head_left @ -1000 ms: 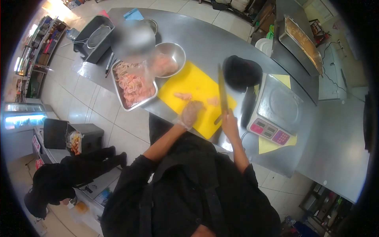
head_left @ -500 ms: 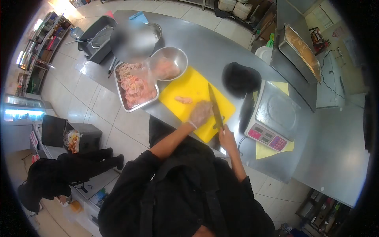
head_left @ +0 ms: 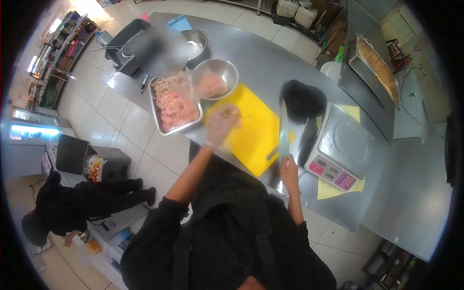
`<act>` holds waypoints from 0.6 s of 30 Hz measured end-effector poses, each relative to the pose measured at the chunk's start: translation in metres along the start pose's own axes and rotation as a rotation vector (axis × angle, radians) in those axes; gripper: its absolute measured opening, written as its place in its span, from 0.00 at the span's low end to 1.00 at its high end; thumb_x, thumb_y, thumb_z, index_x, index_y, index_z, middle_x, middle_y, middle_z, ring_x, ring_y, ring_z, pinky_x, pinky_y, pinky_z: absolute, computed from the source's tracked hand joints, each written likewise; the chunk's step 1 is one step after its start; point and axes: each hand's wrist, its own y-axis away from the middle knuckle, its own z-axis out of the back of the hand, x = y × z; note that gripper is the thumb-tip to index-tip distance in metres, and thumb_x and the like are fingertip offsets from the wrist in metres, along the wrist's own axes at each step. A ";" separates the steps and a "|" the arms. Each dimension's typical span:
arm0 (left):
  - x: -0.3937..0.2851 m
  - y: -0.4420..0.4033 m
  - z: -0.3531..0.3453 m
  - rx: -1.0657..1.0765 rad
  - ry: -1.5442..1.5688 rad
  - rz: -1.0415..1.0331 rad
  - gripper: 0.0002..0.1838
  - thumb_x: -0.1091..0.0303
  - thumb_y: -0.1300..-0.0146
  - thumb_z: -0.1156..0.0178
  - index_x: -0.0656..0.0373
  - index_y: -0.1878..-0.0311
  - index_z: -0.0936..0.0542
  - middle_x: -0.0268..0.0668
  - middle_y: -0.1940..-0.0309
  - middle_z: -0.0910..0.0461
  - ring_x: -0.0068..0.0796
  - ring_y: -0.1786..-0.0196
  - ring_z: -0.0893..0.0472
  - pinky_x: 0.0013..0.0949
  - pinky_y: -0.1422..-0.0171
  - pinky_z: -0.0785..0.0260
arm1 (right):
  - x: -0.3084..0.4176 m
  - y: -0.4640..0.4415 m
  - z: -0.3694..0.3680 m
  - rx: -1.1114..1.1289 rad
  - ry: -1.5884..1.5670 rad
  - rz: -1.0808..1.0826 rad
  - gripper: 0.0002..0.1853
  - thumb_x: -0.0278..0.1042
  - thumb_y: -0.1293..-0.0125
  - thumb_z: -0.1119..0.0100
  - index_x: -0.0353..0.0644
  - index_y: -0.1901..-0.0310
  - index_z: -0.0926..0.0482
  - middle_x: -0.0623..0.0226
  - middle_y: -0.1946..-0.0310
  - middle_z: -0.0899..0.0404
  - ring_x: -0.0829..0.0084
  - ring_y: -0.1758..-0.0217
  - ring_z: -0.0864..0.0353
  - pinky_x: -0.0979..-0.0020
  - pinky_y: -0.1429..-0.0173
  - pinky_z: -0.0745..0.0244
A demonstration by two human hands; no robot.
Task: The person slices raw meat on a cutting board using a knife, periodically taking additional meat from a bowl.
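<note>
A yellow cutting board (head_left: 253,125) lies on the steel table, with no meat showing on its bare part. My left hand (head_left: 222,123), in a clear plastic glove, is over the board's left side, blurred, its fingers curled in. Whatever those fingers hold is hidden. My right hand (head_left: 289,170) grips the handle of a long knife (head_left: 284,128), its blade pointing away from me along the board's right edge. Left of the board are a steel tray (head_left: 197,120) of raw pink meat (head_left: 176,108) and a steel bowl (head_left: 229,72) with more meat pieces (head_left: 210,84).
To the right stand a digital scale (head_left: 340,140) and a black cloth-like bundle (head_left: 303,99). A second steel bowl (head_left: 198,43) and a dark bin (head_left: 128,43) with a strainer are at the far left. Another person (head_left: 63,208) in black works at the lower left.
My left hand has moved left over where a small meat piece lay; that piece no longer shows. The knife has shifted right, off the middle of the board. The view has shifted slightly.
</note>
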 end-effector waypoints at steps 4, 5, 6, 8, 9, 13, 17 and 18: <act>-0.045 -0.016 0.091 -0.324 -0.112 -0.200 0.10 0.69 0.29 0.36 0.62 0.50 0.16 0.32 0.60 0.15 0.24 0.56 0.16 0.31 0.51 0.25 | 0.010 0.000 -0.006 0.059 -0.046 -0.016 0.20 0.44 0.20 0.54 0.32 0.45 0.27 0.47 0.77 0.20 0.55 0.78 0.16 0.56 0.72 0.22; -0.049 -0.022 0.115 -0.403 -0.155 -0.257 0.10 0.68 0.29 0.36 0.63 0.50 0.16 0.33 0.59 0.14 0.24 0.55 0.17 0.30 0.51 0.25 | 0.005 -0.003 -0.008 0.047 -0.069 -0.010 0.20 0.44 0.20 0.54 0.32 0.46 0.27 0.50 0.78 0.21 0.58 0.80 0.17 0.59 0.75 0.23; -0.047 -0.027 0.136 -0.419 -0.176 -0.262 0.10 0.68 0.29 0.36 0.63 0.50 0.16 0.33 0.59 0.14 0.24 0.55 0.17 0.30 0.51 0.25 | 0.002 -0.006 -0.011 0.035 -0.094 -0.005 0.20 0.44 0.20 0.53 0.31 0.46 0.27 0.52 0.79 0.21 0.61 0.82 0.19 0.62 0.78 0.24; -0.016 -0.034 0.175 -0.415 -0.274 -0.171 0.14 0.65 0.30 0.35 0.62 0.47 0.18 0.37 0.56 0.15 0.29 0.54 0.17 0.35 0.48 0.26 | 0.005 -0.010 -0.011 0.034 -0.066 0.023 0.19 0.44 0.19 0.54 0.32 0.46 0.27 0.52 0.81 0.23 0.61 0.83 0.20 0.62 0.78 0.25; 0.020 -0.037 0.201 -0.286 -0.473 -0.008 0.17 0.62 0.29 0.38 0.60 0.43 0.19 0.45 0.51 0.16 0.40 0.52 0.16 0.40 0.44 0.26 | 0.006 -0.012 -0.010 0.051 -0.070 0.011 0.19 0.44 0.19 0.54 0.32 0.46 0.28 0.53 0.80 0.22 0.62 0.83 0.20 0.62 0.78 0.25; 0.077 -0.029 0.232 0.068 -1.192 -0.294 0.17 0.65 0.28 0.39 0.62 0.41 0.18 0.42 0.50 0.14 0.35 0.47 0.16 0.35 0.41 0.25 | 0.015 -0.014 -0.006 0.015 -0.007 0.064 0.19 0.44 0.19 0.53 0.32 0.47 0.27 0.54 0.80 0.22 0.64 0.83 0.20 0.64 0.79 0.26; 0.013 -0.029 0.190 -0.176 -0.859 -0.038 0.18 0.67 0.30 0.42 0.62 0.40 0.20 0.46 0.47 0.15 0.42 0.44 0.16 0.39 0.37 0.25 | 0.023 -0.008 -0.004 0.051 -0.099 -0.042 0.23 0.43 0.20 0.52 0.28 0.39 0.29 0.59 0.77 0.24 0.70 0.82 0.24 0.69 0.78 0.28; 0.009 -0.035 0.183 -0.137 -0.896 -0.109 0.19 0.67 0.31 0.42 0.61 0.39 0.20 0.46 0.47 0.15 0.41 0.44 0.16 0.38 0.37 0.26 | 0.025 -0.007 -0.005 0.051 -0.092 -0.040 0.23 0.43 0.20 0.52 0.28 0.39 0.29 0.59 0.77 0.24 0.70 0.82 0.24 0.69 0.78 0.28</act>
